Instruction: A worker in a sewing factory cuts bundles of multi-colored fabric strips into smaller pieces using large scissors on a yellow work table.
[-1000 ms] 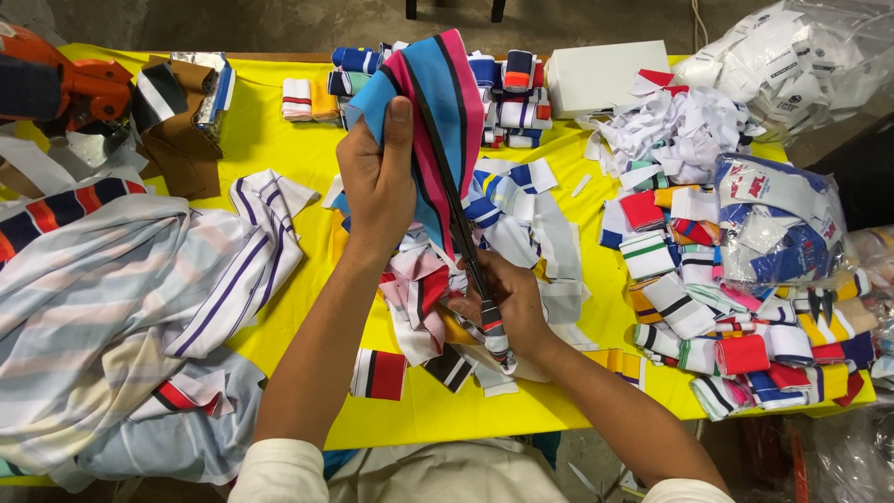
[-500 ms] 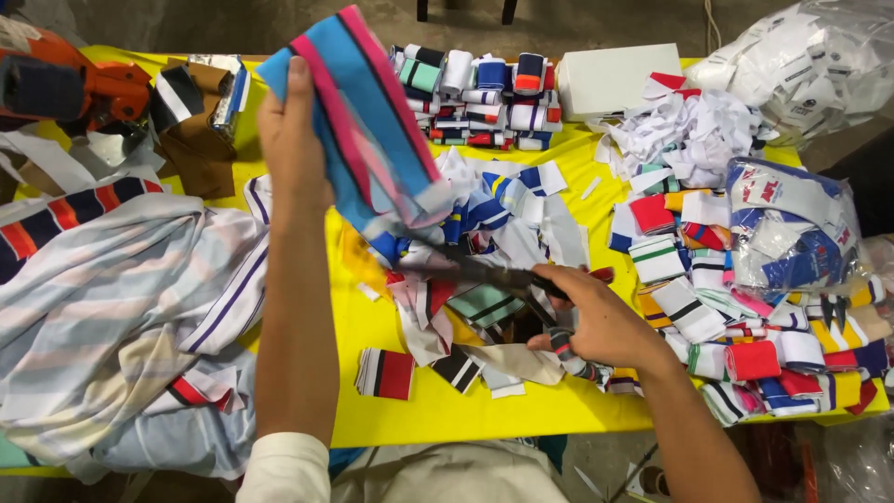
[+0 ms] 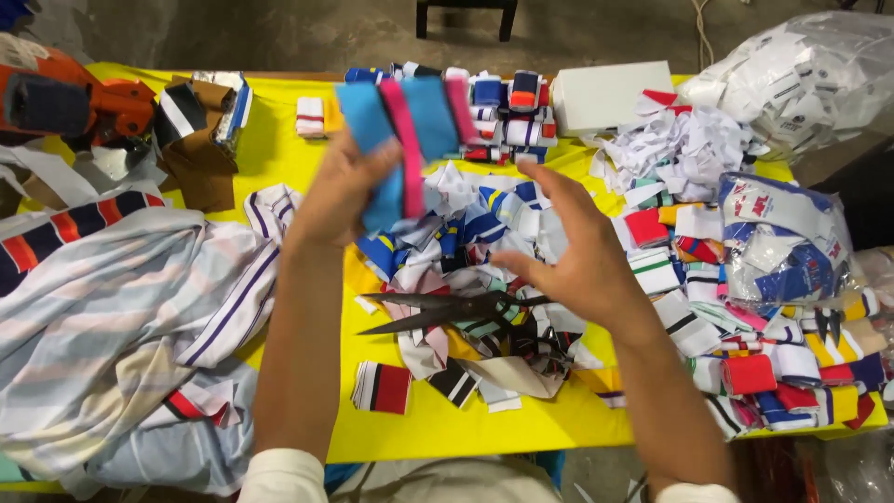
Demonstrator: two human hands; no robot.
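While both hands are hovering over the yellow table:
Left hand: fingers are closing on a blue-pink strip, holding it up.
Right hand: fingers are spreading open, gripping nothing, nearing the strip.
Scissors: lying shut on scraps below.

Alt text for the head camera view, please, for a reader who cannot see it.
Over a yellow table strewn with cut fabric pieces, a person's left hand holds up a blue and pink striped fabric piece while the open right hand reaches toward it. Black scissors lie on the scraps below; striped cloth is heaped at left.
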